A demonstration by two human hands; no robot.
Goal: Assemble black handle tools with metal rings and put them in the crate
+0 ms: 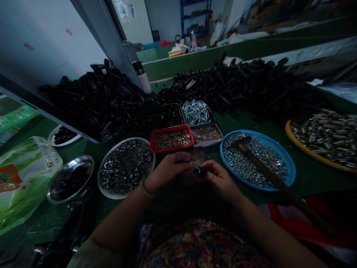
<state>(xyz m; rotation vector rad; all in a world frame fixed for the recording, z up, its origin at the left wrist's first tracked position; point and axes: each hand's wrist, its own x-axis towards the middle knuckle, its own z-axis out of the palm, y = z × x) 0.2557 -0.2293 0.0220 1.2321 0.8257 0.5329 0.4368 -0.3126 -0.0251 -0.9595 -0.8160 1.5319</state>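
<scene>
Here, metal part (196, 166) between fingers (212, 164).

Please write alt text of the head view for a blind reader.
Left hand and right hand hold a metal part over a green table. Nearby are a red tray, a blue basin with a hammer across its rim, and heaped black parts.

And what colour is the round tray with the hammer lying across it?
The tray is blue, and it shows best in the head view.
</scene>
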